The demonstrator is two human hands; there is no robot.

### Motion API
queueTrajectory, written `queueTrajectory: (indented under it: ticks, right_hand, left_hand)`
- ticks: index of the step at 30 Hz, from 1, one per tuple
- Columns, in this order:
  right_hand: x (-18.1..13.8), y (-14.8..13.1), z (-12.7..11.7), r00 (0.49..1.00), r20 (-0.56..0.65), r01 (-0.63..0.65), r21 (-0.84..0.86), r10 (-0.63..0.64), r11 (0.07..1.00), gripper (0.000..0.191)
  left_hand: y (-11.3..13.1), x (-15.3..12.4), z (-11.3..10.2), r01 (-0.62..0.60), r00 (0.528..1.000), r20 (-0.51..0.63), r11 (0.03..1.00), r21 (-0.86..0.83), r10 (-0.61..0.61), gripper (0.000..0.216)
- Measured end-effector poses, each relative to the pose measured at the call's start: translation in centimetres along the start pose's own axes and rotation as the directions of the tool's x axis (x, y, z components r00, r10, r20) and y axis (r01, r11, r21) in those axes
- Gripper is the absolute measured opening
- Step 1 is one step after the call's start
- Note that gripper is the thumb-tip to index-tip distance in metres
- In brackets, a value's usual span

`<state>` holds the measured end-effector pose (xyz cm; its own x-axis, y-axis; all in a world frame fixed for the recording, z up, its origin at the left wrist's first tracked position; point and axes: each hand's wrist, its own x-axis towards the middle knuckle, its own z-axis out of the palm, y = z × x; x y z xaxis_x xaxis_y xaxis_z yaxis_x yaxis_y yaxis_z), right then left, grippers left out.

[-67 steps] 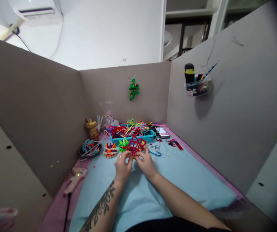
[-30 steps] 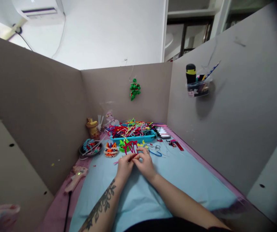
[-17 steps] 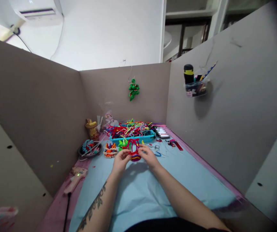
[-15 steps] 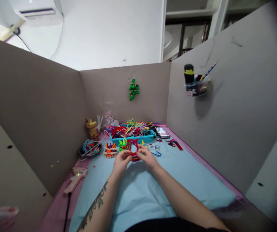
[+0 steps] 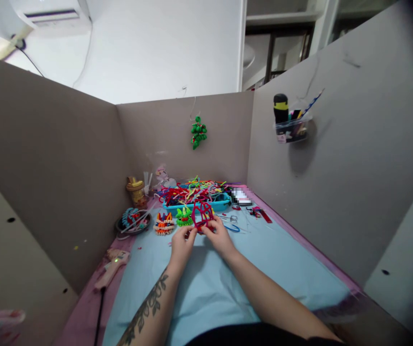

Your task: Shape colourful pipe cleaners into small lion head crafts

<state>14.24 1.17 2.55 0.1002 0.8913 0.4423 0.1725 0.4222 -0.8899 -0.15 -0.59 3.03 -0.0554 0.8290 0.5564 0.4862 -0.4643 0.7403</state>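
Both my hands meet over the light blue sheet (image 5: pixel 228 288) and pinch a red pipe-cleaner frame (image 5: pixel 202 214) at its lower edge. My left hand (image 5: pixel 181 245) grips its left side with closed fingers. My right hand (image 5: pixel 219 236) grips its right side, fingers curled. The frame stands upright, an open cage of red loops. Just behind it lie a green pipe-cleaner figure (image 5: pixel 183 217) and an orange striped one (image 5: pixel 164 224). A blue tray (image 5: pixel 224 204) heaped with coloured pipe cleaners sits behind those.
Grey cardboard walls (image 5: pixel 65 158) close in the desk on three sides. A glue gun (image 5: pixel 114 264) lies at the left on the pink mat. A dark bowl (image 5: pixel 134 222), scissors (image 5: pixel 231 219) and a wall-mounted pen cup (image 5: pixel 292 129) are nearby. A green ornament (image 5: pixel 199 132) hangs on the back wall.
My hands have turned and tilted the red frame between them; it now stands more upright and a little farther from me than half a second ago.
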Motion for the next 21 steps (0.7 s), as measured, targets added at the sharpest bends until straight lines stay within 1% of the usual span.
queueTrajectory:
  ticks: [2,3,5,6,8,10,11,13,15,16,17,18,20,21]
  right_hand:
    - [0.1,0.2,0.1,1.000,-0.004,-0.013,0.063,0.013,0.998,0.022]
    - [0.1,0.2,0.2,0.999,0.004,-0.033,0.123,0.033,0.992,0.024]
    - [0.1,0.3,0.5,0.991,0.070,-0.126,0.303,0.110,0.945,0.027]
    - [0.1,0.3,0.6,0.979,0.128,-0.199,0.397,0.161,0.896,0.028]
    - [0.0,0.2,0.6,0.930,0.261,-0.362,0.527,0.259,0.769,0.029]
    - [-0.1,0.0,0.4,0.869,0.369,-0.490,0.566,0.328,0.662,0.029]
    - [-0.1,-0.1,0.3,0.846,0.404,-0.529,0.568,0.347,0.630,0.029]
    - [-0.1,-0.2,0.1,0.816,0.447,-0.574,0.558,0.366,0.599,0.027]
    - [-0.1,-0.1,-0.1,0.805,0.461,-0.589,0.536,0.374,0.605,0.026]
    - [-0.1,0.1,-0.1,0.811,0.449,-0.579,0.525,0.375,0.624,0.026]
    - [-0.1,0.2,0.0,0.829,0.416,-0.554,0.513,0.374,0.656,0.028]
    - [0.0,0.4,0.0,0.857,0.362,-0.511,0.500,0.368,0.699,0.030]
    - [0.1,0.8,0.1,0.927,0.204,-0.373,0.449,0.313,0.812,0.036]
    - [0.1,0.9,0.1,0.957,0.129,-0.290,0.401,0.260,0.869,0.037]
  left_hand:
    - [-0.2,0.1,0.1,0.018,1.000,0.024,1.000,-0.009,-0.018,0.021]
    - [-0.3,0.2,0.1,0.022,0.999,0.034,1.000,-0.011,-0.022,0.021]
    - [-0.4,0.3,-0.1,0.027,0.998,0.050,1.000,-0.008,-0.026,0.019]
    - [-0.4,0.4,-0.1,0.031,0.998,0.049,1.000,-0.006,-0.030,0.019]
    - [-0.5,0.6,-0.3,0.051,0.998,0.043,0.998,-0.019,-0.051,0.018]
    - [-0.6,0.7,-0.5,0.095,0.992,0.086,0.991,-0.093,-0.087,0.019]
    - [-0.6,0.6,-0.5,0.125,0.986,0.130,0.981,-0.149,-0.106,0.021]
    - [-0.8,0.6,-0.5,0.188,0.967,0.216,0.948,-0.256,-0.133,0.024]
    - [-1.0,0.5,-0.4,0.230,0.956,0.250,0.920,-0.318,-0.152,0.026]
    - [-1.2,0.4,-0.3,0.241,0.955,0.250,0.911,-0.334,-0.161,0.026]
    - [-1.3,0.4,-0.2,0.251,0.954,0.245,0.905,-0.343,-0.172,0.026]
    - [-1.5,0.5,-0.2,0.259,0.955,0.235,0.902,-0.347,-0.184,0.025]
    - [-1.9,0.5,-0.1,0.259,0.959,0.201,0.908,-0.329,-0.200,0.023]
    - [-2.0,0.6,0.0,0.248,0.963,0.183,0.919,-0.307,-0.199,0.021]
